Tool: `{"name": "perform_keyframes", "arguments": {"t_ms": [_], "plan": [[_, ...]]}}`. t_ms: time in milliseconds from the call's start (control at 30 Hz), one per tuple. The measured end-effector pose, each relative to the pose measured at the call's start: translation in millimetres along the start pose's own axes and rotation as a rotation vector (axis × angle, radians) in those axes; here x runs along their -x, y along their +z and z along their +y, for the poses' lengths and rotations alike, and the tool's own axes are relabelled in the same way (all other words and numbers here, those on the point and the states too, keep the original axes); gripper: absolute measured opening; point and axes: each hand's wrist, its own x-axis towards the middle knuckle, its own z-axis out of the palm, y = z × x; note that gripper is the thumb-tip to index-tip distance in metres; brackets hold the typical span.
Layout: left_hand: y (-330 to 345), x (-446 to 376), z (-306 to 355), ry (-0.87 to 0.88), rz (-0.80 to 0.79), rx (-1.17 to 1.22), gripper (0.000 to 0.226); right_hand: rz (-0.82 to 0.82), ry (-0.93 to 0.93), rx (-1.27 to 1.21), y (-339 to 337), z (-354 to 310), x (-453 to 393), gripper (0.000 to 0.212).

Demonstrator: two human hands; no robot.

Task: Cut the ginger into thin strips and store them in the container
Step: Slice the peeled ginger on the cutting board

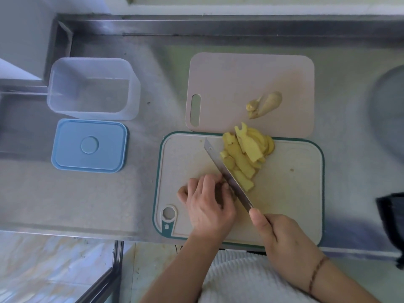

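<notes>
Container (93, 88): clear plastic tub, far left on the steel table (153, 73), standing open and holding nothing, presumably set within reach to take the strips later. Lid (89, 145): blue, lying flat just in front of the container, off so that filling needs no extra step.

Cutting board (284, 189): pale with a green rim, nearest the person, carrying the work. Left hand (208, 203): fingers curled down on the board against the flat of the blade, seemingly pinning a piece being cut; that piece is hidden beneath the fingers, so what it grips cannot be told for certain. Knife (227, 173): blade slanting from the far left of the board toward the near right, edge down beside the curled fingers, which appear to guide the cut. Right hand (277, 232): closed round the knife handle, thumb up at the blade's heel.

Ginger slices (244, 156): pale yellow, peeled, flat and fairly broad, heaped just right of the blade at the board's far edge; slices rather than thin strips so far.

Second board (251, 84): pink, behind the first, bearing a ginger knob (270, 102) with skin on and a few trimmings.
</notes>
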Motion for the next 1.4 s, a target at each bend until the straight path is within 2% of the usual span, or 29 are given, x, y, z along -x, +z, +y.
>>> {"name": "perform_keyframes", "arguments": {"t_ms": [267,400,467,533,667,800,900,1100,1300,1400], "plan": [[1.1,-1.3,1.8,-0.025,-0.011,0.01,0.016,-0.017,-0.04,0.007,5.4,-7.5,-26.3,0.069],[1.5,-0.6,0.9,-0.01,-0.002,0.007,0.015,0.016,0.038,-0.067,0.9,20.1,13.3,0.073],[1.6,-0.7,0.5,-0.008,0.0,0.003,0.015,-0.021,0.094,-0.062,0.7,24.3,19.1,0.074],[1.7,0.0,0.2,-0.007,-0.009,0.002,0.016,-0.049,0.024,-0.041,6.2,17.6,3.7,0.074],[0.8,0.1,0.7,-0.01,-0.01,0.016,0.016,-0.024,-0.052,-0.067,8.3,-15.8,-41.3,0.059],[-0.6,0.5,-1.4,0.013,0.011,0.029,0.015,-0.013,-0.062,-0.117,-0.4,-11.2,-30.4,0.059],[-0.8,0.7,-0.2,0.018,0.018,0.035,0.015,0.033,-0.049,-0.107,-8.0,3.9,-4.2,0.062],[1.4,2.4,-0.5,-0.013,0.026,0.029,0.014,0.005,-0.037,-0.028,-4.8,9.1,13.7,0.079],[2.3,0.1,2.3,-0.033,0.038,0.061,0.017,-0.005,-0.017,-0.059,-4.7,6.2,16.2,0.063],[2.3,0.5,1.1,-0.03,0.031,0.059,0.016,-0.018,-0.017,-0.074,-6.2,4.8,16.3,0.066]]}}
